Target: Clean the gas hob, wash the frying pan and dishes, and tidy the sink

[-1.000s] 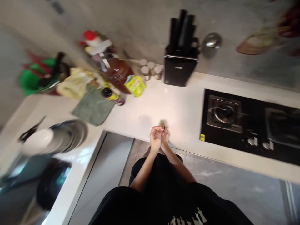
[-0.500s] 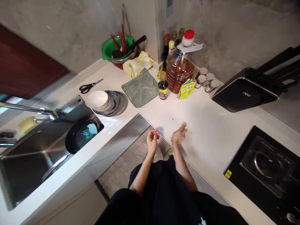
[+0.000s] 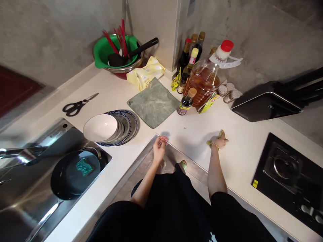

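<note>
My right hand (image 3: pixel 220 142) presses a yellow-green cleaning cloth (image 3: pixel 209 143) flat against the white counter (image 3: pixel 194 158). Parts of the cloth stick out on both sides of the fingers. My left hand (image 3: pixel 159 145) hovers by the counter's inner corner, fingers curled in with the thumb against them; whether anything is inside cannot be seen. A small dark speck (image 3: pixel 185 127) lies on the counter between the two hands. Beyond them are a folded grey-green cloth (image 3: pixel 153 102) and a small sauce bottle (image 3: pixel 186 103).
To the left, stacked bowls (image 3: pixel 100 127) and plates (image 3: pixel 133 124) stand beside scissors (image 3: pixel 78 105) and a sink holding a frying pan (image 3: pixel 73 174). A large oil jug (image 3: pixel 202 80) and knife block (image 3: pixel 264 102) stand behind; a gas hob (image 3: pixel 285 171) is at right.
My right hand has slid the cleaning cloth rightwards along the counter. My left hand stays curled near the corner. The camera view has shifted, so the sink and dishes appear larger and lower.
</note>
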The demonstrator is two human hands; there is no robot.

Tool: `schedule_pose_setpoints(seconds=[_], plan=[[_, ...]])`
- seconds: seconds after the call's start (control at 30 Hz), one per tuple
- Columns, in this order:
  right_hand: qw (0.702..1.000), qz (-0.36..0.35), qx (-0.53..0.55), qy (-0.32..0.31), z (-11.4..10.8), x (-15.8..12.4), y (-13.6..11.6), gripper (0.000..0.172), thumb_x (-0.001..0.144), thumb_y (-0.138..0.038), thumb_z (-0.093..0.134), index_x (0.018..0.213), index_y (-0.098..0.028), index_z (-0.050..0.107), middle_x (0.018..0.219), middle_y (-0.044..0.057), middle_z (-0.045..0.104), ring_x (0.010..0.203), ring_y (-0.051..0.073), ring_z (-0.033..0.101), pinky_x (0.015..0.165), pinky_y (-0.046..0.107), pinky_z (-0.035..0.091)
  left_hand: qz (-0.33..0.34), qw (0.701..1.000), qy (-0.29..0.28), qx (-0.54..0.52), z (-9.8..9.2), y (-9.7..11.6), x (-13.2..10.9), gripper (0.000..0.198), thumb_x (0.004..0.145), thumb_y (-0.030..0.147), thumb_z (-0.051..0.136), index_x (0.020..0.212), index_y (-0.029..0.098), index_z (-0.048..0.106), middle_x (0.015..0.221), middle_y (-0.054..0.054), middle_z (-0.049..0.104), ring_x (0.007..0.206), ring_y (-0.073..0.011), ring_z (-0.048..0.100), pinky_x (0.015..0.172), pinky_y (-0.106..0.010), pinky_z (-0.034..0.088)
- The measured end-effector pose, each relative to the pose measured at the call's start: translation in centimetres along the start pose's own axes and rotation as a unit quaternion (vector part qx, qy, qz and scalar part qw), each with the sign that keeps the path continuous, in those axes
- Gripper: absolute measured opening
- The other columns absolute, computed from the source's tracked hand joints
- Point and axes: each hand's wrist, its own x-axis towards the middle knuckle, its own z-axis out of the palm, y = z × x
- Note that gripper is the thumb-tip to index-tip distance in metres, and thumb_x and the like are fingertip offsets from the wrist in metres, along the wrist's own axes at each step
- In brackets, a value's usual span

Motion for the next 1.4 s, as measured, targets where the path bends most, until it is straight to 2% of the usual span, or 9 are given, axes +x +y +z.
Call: schedule_pose_setpoints(seconds=[0.23, 0.47, 0.67, 0.83, 0.97, 1.07, 1.17, 1.27, 1.4], plan=[[0.956, -0.191, 0.074, -0.212, 3.9, -8.5, -7.1, 0.052, 0.085, -0.028, 0.038, 0.137, -0.031, 0.046, 0.114, 0.004, 0.052, 0.094, 0.018, 0.057, 0.091, 0.035, 0.044, -0.008, 1.000, -0.016, -0.002, -1.7, 0.5, 1.7, 0.012, 0.079, 0.027, 0.055, 0.084, 0.017, 0.059, 0.080, -0.004, 0.063, 0.062, -0.0104, 0.056, 0.064, -0.025, 0.049], [0.844, -0.352, 0.087, -0.396, 3.3, -6.7, -6.5, 0.090, 0.063, -0.020, 0.062, 0.146, -0.023, 0.029, 0.124, 0.008, 0.042, 0.110, 0.023, 0.050, 0.100, 0.039, 0.040, -0.016, 1.000, -0.020, 0.002, -3.7, 0.9, 2.8, 0.011, 0.080, 0.026, 0.053, 0.079, 0.017, 0.059, 0.083, -0.002, 0.062, 0.068, -0.0104, 0.056, 0.066, -0.024, 0.048], [0.800, -0.484, 0.060, -0.348, 4.6, -8.8, -8.2, 0.061, 0.070, -0.016, 0.061, 0.130, -0.023, 0.052, 0.123, 0.008, 0.045, 0.110, 0.021, 0.051, 0.102, 0.038, 0.040, -0.024, 0.999, -0.035, -0.014, -2.8, 0.0, 3.5, 0.009, 0.080, 0.023, 0.052, 0.081, 0.018, 0.058, 0.079, -0.002, 0.062, 0.065, -0.0097, 0.056, 0.066, -0.024, 0.047], [0.789, -0.541, 0.058, -0.284, 4.0, -11.5, -6.1, 0.044, 0.069, -0.001, 0.048, 0.102, -0.022, 0.067, 0.110, 0.006, 0.058, 0.107, 0.019, 0.052, 0.100, 0.037, 0.041, -0.012, 0.997, -0.070, -0.001, -1.4, -0.9, 3.1, 0.012, 0.082, 0.024, 0.048, 0.083, 0.018, 0.058, 0.082, -0.002, 0.061, 0.067, -0.0098, 0.057, 0.067, -0.024, 0.048], [0.830, -0.492, 0.128, -0.228, 3.2, -8.8, -6.1, 0.036, 0.071, -0.005, 0.046, 0.097, -0.020, 0.067, 0.104, 0.006, 0.059, 0.100, 0.018, 0.056, 0.095, 0.034, 0.045, 0.061, 0.992, -0.085, 0.067, -0.4, -0.2, 4.6, 0.013, 0.085, 0.024, 0.046, 0.089, 0.019, 0.057, 0.086, -0.003, 0.062, 0.071, -0.0115, 0.058, 0.069, -0.025, 0.049], [0.895, -0.403, 0.132, -0.137, 3.5, -5.1, -9.4, 0.035, 0.075, -0.011, 0.047, 0.104, -0.017, 0.066, 0.107, 0.009, 0.057, 0.099, 0.020, 0.057, 0.093, 0.034, 0.046, 0.178, 0.969, -0.084, 0.147, 2.4, 1.8, 8.2, 0.026, 0.082, 0.030, 0.058, 0.105, 0.019, 0.055, 0.105, -0.009, 0.062, 0.086, -0.0173, 0.060, 0.077, -0.031, 0.049], [0.922, -0.358, 0.053, -0.134, 4.5, -3.5, -13.2, 0.047, 0.077, -0.012, 0.047, 0.121, -0.018, 0.061, 0.110, 0.009, 0.057, 0.095, 0.021, 0.057, 0.090, 0.033, 0.047, 0.279, 0.931, -0.114, 0.207, 6.8, 4.0, 12.3, 0.069, 0.069, 0.031, 0.074, 0.129, 0.017, 0.042, 0.131, -0.017, 0.050, 0.119, -0.0288, 0.050, 0.098, -0.043, 0.042], [0.922, -0.360, -0.023, -0.140, 5.4, -4.7, -14.6, 0.057, 0.076, -0.009, 0.046, 0.132, -0.022, 0.053, 0.111, 0.008, 0.056, 0.090, 0.019, 0.057, 0.088, 0.032, 0.047, 0.308, 0.908, -0.143, 0.247, 10.4, 5.0, 15.2, 0.084, 0.063, 0.026, 0.079, 0.134, 0.017, 0.036, 0.137, -0.019, 0.045, 0.130, -0.0336, 0.041, 0.104, -0.047, 0.037], [0.887, -0.427, -0.054, -0.166, 5.3, -7.7, -12.5, 0.063, 0.075, -0.006, 0.047, 0.135, -0.022, 0.051, 0.113, 0.009, 0.056, 0.093, 0.019, 0.055, 0.090, 0.032, 0.046, 0.272, 0.916, -0.147, 0.255, 11.6, 4.4, 16.6, 0.067, 0.067, 0.021, 0.074, 0.127, 0.020, 0.043, 0.119, -0.013, 0.060, 0.110, -0.0299, 0.058, 0.092, -0.043, 0.048]])
